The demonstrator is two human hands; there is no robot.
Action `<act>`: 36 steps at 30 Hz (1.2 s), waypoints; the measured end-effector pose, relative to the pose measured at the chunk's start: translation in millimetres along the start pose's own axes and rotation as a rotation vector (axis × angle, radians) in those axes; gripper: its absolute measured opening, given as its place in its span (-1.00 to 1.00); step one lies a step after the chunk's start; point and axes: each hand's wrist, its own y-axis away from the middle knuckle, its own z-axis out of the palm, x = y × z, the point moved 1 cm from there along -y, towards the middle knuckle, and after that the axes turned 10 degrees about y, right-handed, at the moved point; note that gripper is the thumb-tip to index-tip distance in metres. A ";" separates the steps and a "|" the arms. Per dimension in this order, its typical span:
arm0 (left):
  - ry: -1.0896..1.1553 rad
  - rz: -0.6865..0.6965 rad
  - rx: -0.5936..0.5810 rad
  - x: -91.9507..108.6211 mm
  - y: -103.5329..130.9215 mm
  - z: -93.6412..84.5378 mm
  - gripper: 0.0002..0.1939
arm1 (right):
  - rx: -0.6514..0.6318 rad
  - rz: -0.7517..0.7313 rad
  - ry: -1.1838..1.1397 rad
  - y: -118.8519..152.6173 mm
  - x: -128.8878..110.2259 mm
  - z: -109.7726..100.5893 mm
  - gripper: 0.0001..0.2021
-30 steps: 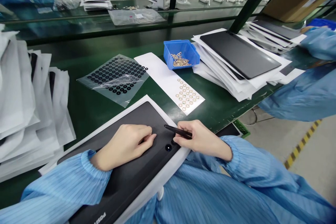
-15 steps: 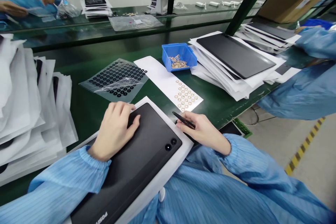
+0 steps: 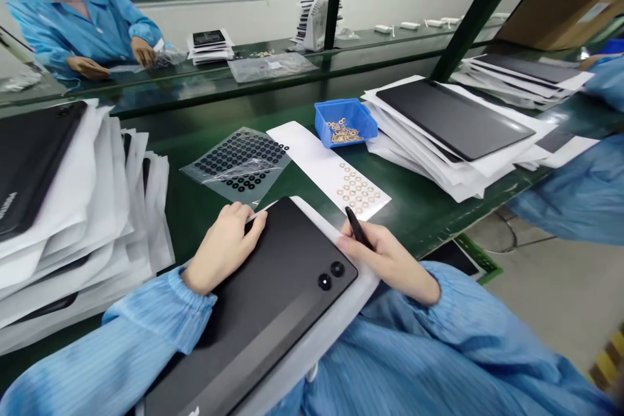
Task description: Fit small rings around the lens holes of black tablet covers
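A black tablet lies back side up on a white foam sleeve, two round camera lenses near its right corner. My left hand grips its far edge, thumb on the back and fingers over the edge, their tips hidden. In my right hand is a slim black pen-shaped tool, pointing up and left; this hand is at the tablet's right corner. Beyond the tablet, a clear sheet of black ring pads lies beside white paper bearing rows of small gold-coloured rings.
A blue bin holds more gold-coloured rings. Stacks of tablets and white sleeves stand at left and right. A green shelf rail crosses behind. Across the bench sits another person; a blue sleeve shows at right.
The camera view has shifted, so the scene sits lower and further right. The tablet's far edge now covers more of the sleeve under it. The pen-shaped tool has tipped more upright.
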 end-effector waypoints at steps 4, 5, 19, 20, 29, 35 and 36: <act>-0.026 -0.084 -0.012 5.6 1.0 -8.3 -0.64 | -0.044 0.018 -0.236 -0.2 -0.2 6.1 -0.60; -0.040 -0.097 -0.009 7.5 1.9 -10.8 -0.65 | -0.047 0.005 -0.263 0.5 -0.2 7.5 -0.59; -0.182 -0.198 0.007 31.7 9.0 -31.3 -0.71 | -0.037 -0.081 -0.349 8.1 1.6 11.1 -0.63; -0.185 -0.197 0.002 31.0 8.8 -30.6 -0.71 | -0.038 -0.074 -0.350 8.3 1.2 11.2 -0.63; -0.199 -0.203 -0.021 31.0 9.0 -30.2 -0.71 | -0.012 -0.114 -0.311 8.2 -1.6 11.5 -0.69; -0.208 -0.186 -0.006 29.1 8.8 -30.7 -0.70 | -0.018 -0.117 -0.281 9.9 -1.4 14.6 -0.76; -0.207 -0.184 -0.005 28.9 8.7 -30.9 -0.70 | -0.023 -0.120 -0.292 10.0 -0.7 15.0 -0.77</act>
